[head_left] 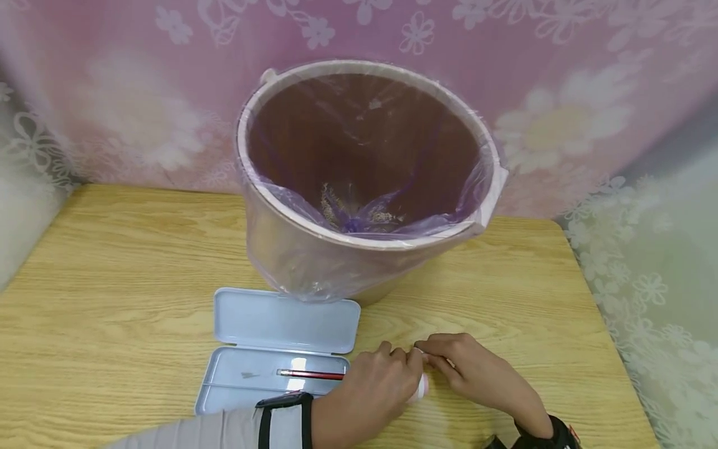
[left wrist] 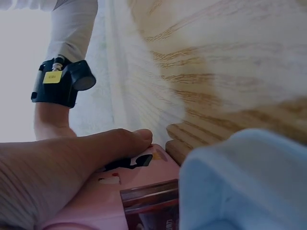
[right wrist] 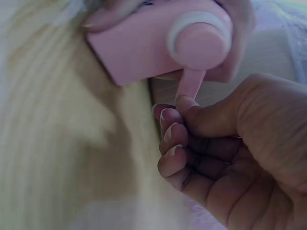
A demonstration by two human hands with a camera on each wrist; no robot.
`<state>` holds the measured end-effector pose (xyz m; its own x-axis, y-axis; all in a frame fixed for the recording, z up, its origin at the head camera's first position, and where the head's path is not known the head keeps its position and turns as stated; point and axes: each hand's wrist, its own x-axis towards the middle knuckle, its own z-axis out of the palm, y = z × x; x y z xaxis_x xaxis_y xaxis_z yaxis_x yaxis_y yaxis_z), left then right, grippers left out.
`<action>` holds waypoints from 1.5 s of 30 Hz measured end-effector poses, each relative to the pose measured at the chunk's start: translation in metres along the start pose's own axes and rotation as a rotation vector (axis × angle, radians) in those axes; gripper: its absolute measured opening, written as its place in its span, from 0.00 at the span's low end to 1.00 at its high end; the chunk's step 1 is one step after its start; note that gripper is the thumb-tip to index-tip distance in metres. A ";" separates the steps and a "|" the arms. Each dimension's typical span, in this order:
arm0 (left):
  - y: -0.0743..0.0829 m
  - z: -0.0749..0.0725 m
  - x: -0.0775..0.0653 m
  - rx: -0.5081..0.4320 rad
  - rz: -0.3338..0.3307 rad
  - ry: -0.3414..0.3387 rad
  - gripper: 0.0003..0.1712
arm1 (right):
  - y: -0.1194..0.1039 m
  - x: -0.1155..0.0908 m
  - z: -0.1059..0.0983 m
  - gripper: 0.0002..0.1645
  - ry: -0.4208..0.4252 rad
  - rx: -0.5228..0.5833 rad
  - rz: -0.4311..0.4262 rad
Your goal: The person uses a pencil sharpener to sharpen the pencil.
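Note:
A pink crank pencil sharpener stands on the table, mostly covered by the left hand in the head view. My left hand holds its body, with the thumb along its printed top. My right hand pinches the pink crank handle between thumb and fingertips. A red pencil with an eraser end lies over the open light-blue pencil case, left of the sharpener. The left hand hides the pencil's other end, so I cannot tell whether it is inside the sharpener.
A large bin lined with a thin purple plastic bag stands behind the pencil case, with some small bits at its bottom. Floral cloth hangs behind the wooden table.

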<state>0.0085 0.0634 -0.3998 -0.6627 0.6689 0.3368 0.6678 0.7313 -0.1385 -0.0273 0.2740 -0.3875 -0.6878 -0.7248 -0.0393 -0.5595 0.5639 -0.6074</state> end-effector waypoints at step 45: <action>0.008 -0.006 0.002 -0.005 -0.035 -0.052 0.21 | -0.014 -0.034 0.043 0.09 -0.015 0.040 0.058</action>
<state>0.0147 0.0701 -0.3948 -0.7025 0.6490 0.2920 0.6454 0.7539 -0.1228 0.0239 0.2733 -0.4115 -0.7115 -0.6972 -0.0870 -0.4999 0.5894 -0.6346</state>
